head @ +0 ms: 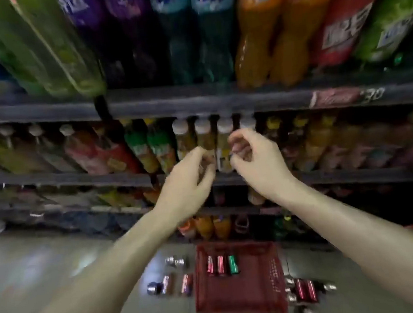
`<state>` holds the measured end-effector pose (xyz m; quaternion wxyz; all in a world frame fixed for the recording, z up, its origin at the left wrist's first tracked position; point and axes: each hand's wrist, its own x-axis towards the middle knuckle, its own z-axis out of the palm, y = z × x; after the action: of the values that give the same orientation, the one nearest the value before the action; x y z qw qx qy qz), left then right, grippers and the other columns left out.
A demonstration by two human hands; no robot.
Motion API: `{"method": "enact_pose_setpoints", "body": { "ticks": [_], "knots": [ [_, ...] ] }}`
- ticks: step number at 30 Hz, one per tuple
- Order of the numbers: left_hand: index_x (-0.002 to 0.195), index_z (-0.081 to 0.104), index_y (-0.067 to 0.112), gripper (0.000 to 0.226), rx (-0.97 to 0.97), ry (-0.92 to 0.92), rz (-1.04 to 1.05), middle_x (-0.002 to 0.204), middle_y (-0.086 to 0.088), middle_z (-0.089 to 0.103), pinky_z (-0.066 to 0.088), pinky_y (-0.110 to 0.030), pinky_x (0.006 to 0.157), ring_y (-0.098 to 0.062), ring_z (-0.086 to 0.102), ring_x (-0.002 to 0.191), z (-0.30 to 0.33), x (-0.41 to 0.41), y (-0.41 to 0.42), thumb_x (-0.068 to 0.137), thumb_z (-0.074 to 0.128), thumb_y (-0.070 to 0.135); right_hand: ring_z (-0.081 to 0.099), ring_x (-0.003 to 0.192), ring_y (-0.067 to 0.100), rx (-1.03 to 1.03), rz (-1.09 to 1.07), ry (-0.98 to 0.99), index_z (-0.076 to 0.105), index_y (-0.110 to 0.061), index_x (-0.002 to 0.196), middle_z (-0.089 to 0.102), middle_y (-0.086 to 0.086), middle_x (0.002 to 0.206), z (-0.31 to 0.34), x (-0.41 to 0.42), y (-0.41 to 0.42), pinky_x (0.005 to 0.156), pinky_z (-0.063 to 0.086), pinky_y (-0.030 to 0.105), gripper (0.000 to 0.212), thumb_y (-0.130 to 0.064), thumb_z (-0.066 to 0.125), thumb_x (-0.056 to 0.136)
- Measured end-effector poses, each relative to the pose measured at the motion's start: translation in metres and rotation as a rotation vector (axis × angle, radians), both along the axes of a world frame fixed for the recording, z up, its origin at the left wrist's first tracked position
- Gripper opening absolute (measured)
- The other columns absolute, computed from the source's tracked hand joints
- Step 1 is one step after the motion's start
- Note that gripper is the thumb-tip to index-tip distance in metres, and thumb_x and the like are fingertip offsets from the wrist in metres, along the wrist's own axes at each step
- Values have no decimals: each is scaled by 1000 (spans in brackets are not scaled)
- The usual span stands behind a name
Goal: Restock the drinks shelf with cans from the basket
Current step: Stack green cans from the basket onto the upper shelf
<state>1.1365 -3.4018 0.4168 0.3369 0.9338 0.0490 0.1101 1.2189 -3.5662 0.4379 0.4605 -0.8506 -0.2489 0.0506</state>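
My left hand [190, 180] and my right hand [254, 162] are raised side by side in front of the middle shelf [353, 176]. Their fingers are loosely curled and I see nothing in either. They hover just before a row of white-capped yellow bottles [203, 136]. Far below on the floor stands the red basket [239, 294]. Three cans lie in it, two red [216, 265] and one green [233, 264]. More cans lie on the floor left of the basket [173, 283] and right of it [305, 289]. The picture is blurred.
Large soda bottles, green [46, 45], purple, teal and orange [264, 37], fill the top shelf. Juice bottles line the middle shelf either side of my hands. Lower shelves hold more bottles [212, 227]. The grey floor [47, 267] stretches away to the left.
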Motion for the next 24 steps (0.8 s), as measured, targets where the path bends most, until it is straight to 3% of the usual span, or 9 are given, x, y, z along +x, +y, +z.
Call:
{"method": "enact_pose_setpoints", "body": {
  "ticks": [5,9,13,17,21,22,24],
  "knots": [
    [109,53,19,14,-89,343,54,90,10,59,50,-37,78,-14,56,82,-168,-22,-7,97,60,20,57,70,5,-220,-77,332,62,-16,109,63,-6,82,-195,-20,-22,71,44,23,26,-5,67,86],
    [113,53,15,28,-228,655,120,106,-7,67,52,-42,92,-27,64,101,-323,-41,-16,89,62,24,60,81,14,-377,-95,621,62,-14,121,63,-6,87,-356,-41,-40,61,41,14,32,-11,69,90],
    [137,48,13,48,-254,910,191,132,-15,64,46,-36,97,-38,60,124,-482,-60,-26,94,62,30,63,96,21,-487,-140,868,59,-12,132,63,-1,97,-519,-58,-51,83,50,29,46,-18,74,89],
    [137,50,10,86,-375,975,298,134,-17,62,47,-36,102,-38,59,126,-634,-72,-32,65,58,57,59,119,27,-519,-186,1025,51,-12,140,61,10,136,-664,-65,-49,95,48,31,60,-28,76,88],
    [134,51,10,99,-483,954,428,131,-12,63,50,-43,104,-32,61,125,-812,-75,-25,52,70,62,37,147,27,-481,-203,1171,28,-11,158,34,10,163,-783,-60,-39,111,34,29,83,-34,72,92],
    [136,49,10,104,-505,942,458,133,-11,61,49,-45,107,-31,59,128,-850,-73,-23,49,72,63,33,150,26,-467,-205,1181,25,-9,159,31,9,164,-810,-58,-36,113,32,29,86,-36,72,92],
    [147,40,8,124,-544,908,518,143,-14,55,45,-47,113,-34,53,135,-905,-65,-21,42,69,66,43,141,25,-429,-204,1188,41,-10,151,45,3,150,-860,-56,-31,105,36,28,74,-37,74,91]
  ]
}}
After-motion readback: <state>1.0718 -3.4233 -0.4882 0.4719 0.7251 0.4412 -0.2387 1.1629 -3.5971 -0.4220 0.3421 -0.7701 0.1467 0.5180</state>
